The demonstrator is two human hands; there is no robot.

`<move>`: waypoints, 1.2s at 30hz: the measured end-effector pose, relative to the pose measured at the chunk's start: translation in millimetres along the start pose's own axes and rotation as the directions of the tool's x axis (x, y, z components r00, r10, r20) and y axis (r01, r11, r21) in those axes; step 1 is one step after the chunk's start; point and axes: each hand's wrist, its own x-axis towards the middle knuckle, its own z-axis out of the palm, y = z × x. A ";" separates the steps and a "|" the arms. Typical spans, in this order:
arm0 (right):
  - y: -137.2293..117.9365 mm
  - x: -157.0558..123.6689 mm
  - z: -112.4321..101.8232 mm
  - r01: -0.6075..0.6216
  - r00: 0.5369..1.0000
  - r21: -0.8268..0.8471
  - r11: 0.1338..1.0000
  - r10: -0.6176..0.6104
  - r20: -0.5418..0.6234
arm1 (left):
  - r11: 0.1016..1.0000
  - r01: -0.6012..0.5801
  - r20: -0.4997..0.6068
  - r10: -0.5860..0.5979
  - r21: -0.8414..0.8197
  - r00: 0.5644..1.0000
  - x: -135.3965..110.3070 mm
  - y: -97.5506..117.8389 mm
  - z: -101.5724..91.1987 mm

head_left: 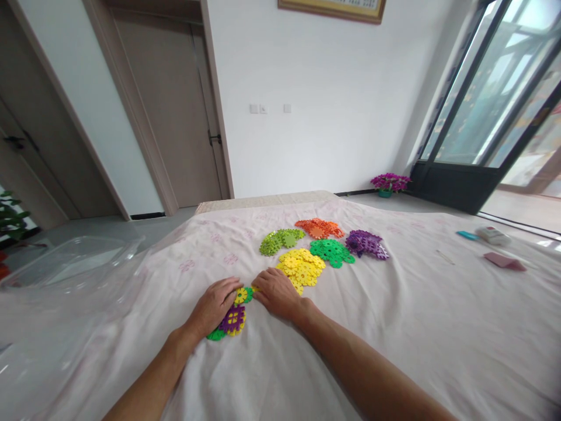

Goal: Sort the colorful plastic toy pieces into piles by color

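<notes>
My left hand (pixel 220 299) is closed on the upper end of a small group of joined plastic snowflake discs, with its fingers over a yellow snowflake disc (pixel 241 296). A green disc (pixel 249 294) links on the right of it. Below, a purple square-cut piece (pixel 232 319) lies over a yellow disc, and a green disc (pixel 216 334) shows at the lower left. My right hand (pixel 275 291) pinches a yellow piece (pixel 255 289) at the green disc's right edge. Its fingertips partly hide that joint. The right hand's back lies beside the yellow heap (pixel 302 266).
Beyond lie heaps of light green (pixel 280 240), orange (pixel 319 228), green (pixel 333 251) and purple (pixel 367 244) pieces on a pale cloth (pixel 416 327). A clear plastic box (pixel 74 263) stands left. A pink cloth (pixel 504 261) and white packet (pixel 493 235) lie right.
</notes>
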 end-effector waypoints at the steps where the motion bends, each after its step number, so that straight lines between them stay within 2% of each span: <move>1: -0.5 0.2 1.6 -0.003 1.000 -0.014 1.000 0.003 0.002 | 1.000 0.000 -0.002 0.000 -0.009 1.000 0.0 -0.2 0.3; 7: 2.6 -3.3 3.8 -0.102 0.994 -0.064 0.993 0.099 -0.048 | 0.991 0.047 0.043 -0.042 -0.128 0.998 -0.1 0.0 -2.0; 12: 13.6 -12.4 -4.4 -0.146 0.967 -0.020 0.989 0.139 -0.212 | 0.945 0.133 0.219 -0.068 -0.298 0.973 -6.3 -9.6 -22.2; 16: 31.9 -18.5 -12.4 -0.237 0.907 0.013 0.971 0.226 -0.355 | 0.992 0.058 0.435 -0.002 -0.116 0.900 -16.9 -17.1 -40.4; 19: 46.3 -22.0 -19.7 -0.356 0.840 0.040 0.934 0.339 -0.424 | 1.000 -0.004 0.441 -0.007 0.024 0.897 -23.1 -14.2 -43.4; 21: 50.9 -23.6 -24.1 -0.384 0.818 0.046 0.922 0.363 -0.446 | 0.997 -0.017 0.411 -0.015 0.075 0.912 -24.6 -10.4 -40.9; 23: 49.4 -24.0 -26.4 -0.346 0.833 0.051 0.937 0.332 -0.443 | 0.996 -0.023 0.378 -0.013 0.090 0.926 -23.6 -7.8 -36.6; 27: 30.3 -20.1 -21.1 -0.146 0.930 0.097 0.984 0.170 -0.327 | 0.996 -0.003 0.271 -0.021 0.089 0.962 -17.3 -9.3 -24.8; 29: 17.6 -16.8 -15.0 -0.054 0.963 0.133 0.990 0.087 -0.256 | 0.997 0.009 0.222 -0.027 0.081 0.975 -13.7 -11.6 -17.9; 36: -7.4 -9.9 -3.0 0.074 0.997 0.173 0.982 -0.068 -0.041 | 1.000 -0.021 0.056 0.022 -0.010 0.998 -4.3 -11.3 -1.4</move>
